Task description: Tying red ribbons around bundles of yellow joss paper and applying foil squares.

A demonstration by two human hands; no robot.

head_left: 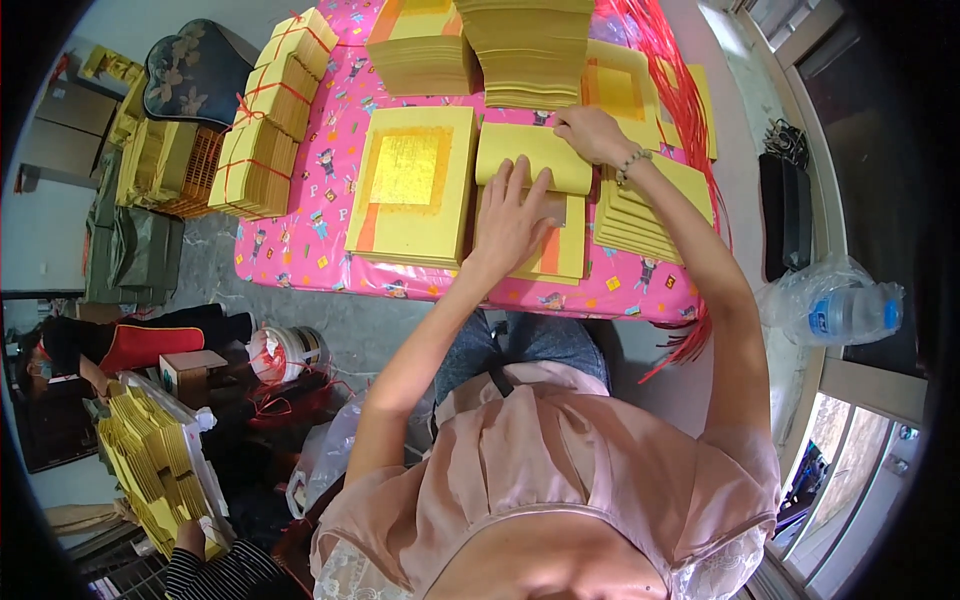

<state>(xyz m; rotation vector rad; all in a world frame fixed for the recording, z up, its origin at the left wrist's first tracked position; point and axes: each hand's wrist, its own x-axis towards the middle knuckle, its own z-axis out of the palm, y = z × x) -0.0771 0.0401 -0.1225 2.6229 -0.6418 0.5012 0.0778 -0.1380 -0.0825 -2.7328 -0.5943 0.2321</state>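
Observation:
My left hand (512, 218) lies with fingers spread on a folded sheet of yellow joss paper (528, 150), over a low pile of joss paper (560, 250). At the fold's upper right corner my right hand (594, 136), with a bead bracelet at the wrist, has its fingers curled against the sheet; the fingertips are partly hidden. Left of the fold stands a thick stack of joss paper (412, 180) with a gold foil square on top. Under my right forearm sits a pile of folded yellow papers (640, 215).
Taller paper stacks (525, 45) stand at the table's far side. Red-tied bundles (255, 165) line the left edge of the pink tablecloth (300, 235). Red strings (680, 90) hang at right, near a plastic-wrapped bottle (840, 310). Other people handle yellow paper (150, 460) at lower left.

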